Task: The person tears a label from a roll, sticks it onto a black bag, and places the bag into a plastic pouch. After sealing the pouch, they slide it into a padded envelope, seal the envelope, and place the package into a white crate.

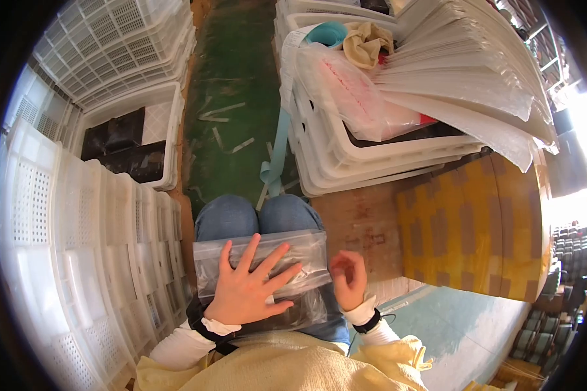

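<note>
A clear plastic bag [205, 257] with a dark item inside lies across my lap, over my jeans. My left hand [249, 285] rests flat on top of it, fingers spread wide. Just off the bag's right edge is my right hand [350, 280], its fingers loosely curled and a gap showing between thumb and fingers. I see nothing held in it.
White plastic crates [91, 241] are stacked on my left; one crate [175, 140] holds dark packages. At front right, more crates [346, 156] carry plastic sheets [463, 58] and a teal tape roll [329, 34]. A taped carton [469, 234] stands to the right.
</note>
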A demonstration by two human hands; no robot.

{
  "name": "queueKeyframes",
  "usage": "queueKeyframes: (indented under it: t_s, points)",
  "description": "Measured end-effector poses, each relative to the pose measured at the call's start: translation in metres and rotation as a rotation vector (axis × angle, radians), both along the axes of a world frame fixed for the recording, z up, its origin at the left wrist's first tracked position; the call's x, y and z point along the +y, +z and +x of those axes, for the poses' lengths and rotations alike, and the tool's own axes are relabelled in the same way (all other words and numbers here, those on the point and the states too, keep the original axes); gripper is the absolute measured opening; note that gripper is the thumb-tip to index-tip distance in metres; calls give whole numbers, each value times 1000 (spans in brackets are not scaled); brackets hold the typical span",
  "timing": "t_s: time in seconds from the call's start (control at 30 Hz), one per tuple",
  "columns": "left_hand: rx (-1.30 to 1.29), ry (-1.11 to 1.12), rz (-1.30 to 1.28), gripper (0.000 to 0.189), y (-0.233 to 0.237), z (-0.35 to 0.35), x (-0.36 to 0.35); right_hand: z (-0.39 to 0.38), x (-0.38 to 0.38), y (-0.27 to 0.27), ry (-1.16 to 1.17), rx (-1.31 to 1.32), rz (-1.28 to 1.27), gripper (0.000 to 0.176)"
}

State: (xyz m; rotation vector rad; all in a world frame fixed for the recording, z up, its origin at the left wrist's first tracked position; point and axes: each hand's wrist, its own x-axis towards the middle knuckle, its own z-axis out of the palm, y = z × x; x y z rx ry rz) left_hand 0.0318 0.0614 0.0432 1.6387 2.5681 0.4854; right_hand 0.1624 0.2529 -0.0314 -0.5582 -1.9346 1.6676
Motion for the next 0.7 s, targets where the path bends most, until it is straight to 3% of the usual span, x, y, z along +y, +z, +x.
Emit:
queueKeyframes:
  t_s: [0.07, 0.1, 0.2, 0.3, 0.7]
  points:
    - [0, 1, -6, 62, 0, 0, -1, 9, 9, 1, 75, -94, -697, 14]
    - [-4, -1, -9, 61, 1, 0, -1, 8, 14, 6, 186, -143, -871, 24]
    - [-12, -10, -8, 61, 1, 0, -1, 4, 15, 20, 349, -365, -963, 19]
    - [-7, -13, -11, 61, 0, 0, -1, -4, 14, 23, 438, -452, -747, 11]
    - [2, -10, -7, 61, -3, 1, -3, -8, 19, 27, 447, -524, -771, 17]
